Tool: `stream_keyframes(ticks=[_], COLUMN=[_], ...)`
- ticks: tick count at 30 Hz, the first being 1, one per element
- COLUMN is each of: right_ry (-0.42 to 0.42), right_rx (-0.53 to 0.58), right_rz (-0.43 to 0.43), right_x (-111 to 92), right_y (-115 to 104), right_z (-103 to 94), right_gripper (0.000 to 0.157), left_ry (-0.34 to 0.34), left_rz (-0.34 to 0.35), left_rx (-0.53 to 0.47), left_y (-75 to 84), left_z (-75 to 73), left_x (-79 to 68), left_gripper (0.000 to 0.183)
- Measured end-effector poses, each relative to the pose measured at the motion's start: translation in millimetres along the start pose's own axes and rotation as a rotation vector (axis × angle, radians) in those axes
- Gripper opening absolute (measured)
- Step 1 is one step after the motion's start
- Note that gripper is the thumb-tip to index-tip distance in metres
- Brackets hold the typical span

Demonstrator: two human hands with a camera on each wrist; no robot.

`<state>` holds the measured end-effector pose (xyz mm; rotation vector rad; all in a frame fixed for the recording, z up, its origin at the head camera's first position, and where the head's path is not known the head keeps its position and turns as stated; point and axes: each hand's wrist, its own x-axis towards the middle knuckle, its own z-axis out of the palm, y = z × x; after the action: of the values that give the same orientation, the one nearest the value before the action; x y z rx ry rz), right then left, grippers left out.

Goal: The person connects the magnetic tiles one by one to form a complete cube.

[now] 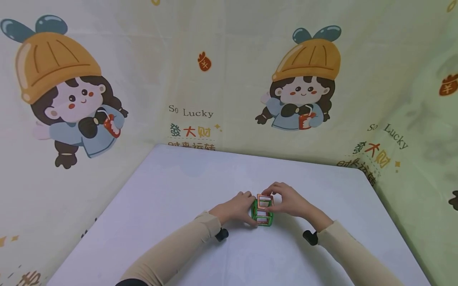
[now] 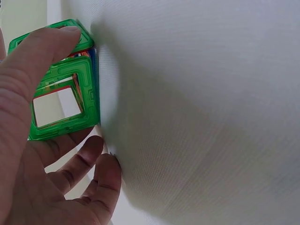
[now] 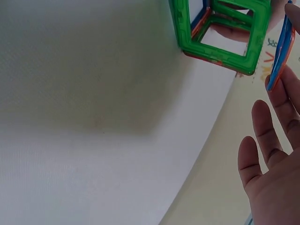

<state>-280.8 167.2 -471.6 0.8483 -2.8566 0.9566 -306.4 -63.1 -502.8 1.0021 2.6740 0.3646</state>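
On the white table, a small box-like structure of green-framed magnetic tiles [image 1: 255, 212] stands between the two hands. My left hand [image 1: 236, 207] grips it from the left; in the left wrist view the thumb presses a green tile and fingers reach behind the structure. With thumb and fingertips, my right hand [image 1: 290, 200] pinches an orange-edged square tile [image 1: 259, 201] over the structure's upper part. Seen edge-on in the right wrist view, this piece shows blue and orange layers [image 3: 281, 51], apart from the green frame [image 3: 225, 54]. Some red and blue edges show inside the structure.
The white tabletop [image 1: 200, 174] spreads around the hands. A printed cloth [image 1: 236, 79] with cartoon figures hangs behind it and along its sides. Dark wrist-camera mounts [image 1: 310, 237] sit under both cream sleeves.
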Motion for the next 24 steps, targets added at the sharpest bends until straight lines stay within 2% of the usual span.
stream_keyframes(ticks=[8,15,24], right_ry=[-0.039,-0.061,-0.077], right_rx=[-0.021,-0.007,-0.097], right_rz=[-0.021,-0.017,-0.064], right_x=[-4.0,-6.1,-2.9], right_y=[2.4,0.8,-5.6], right_z=[4.9,6.3,5.3], right_gripper=[0.041,0.045,0.047], left_ry=[0.013,0.001,0.010], left_rz=[0.025,0.005,0.004], left_rx=[0.014,0.006,0.016], left_y=[2.0,0.2,-4.2], left_z=[0.3,2.0,3.0], left_x=[1.9,0.9,-0.6], left_gripper=[0.075,0.076,0.073])
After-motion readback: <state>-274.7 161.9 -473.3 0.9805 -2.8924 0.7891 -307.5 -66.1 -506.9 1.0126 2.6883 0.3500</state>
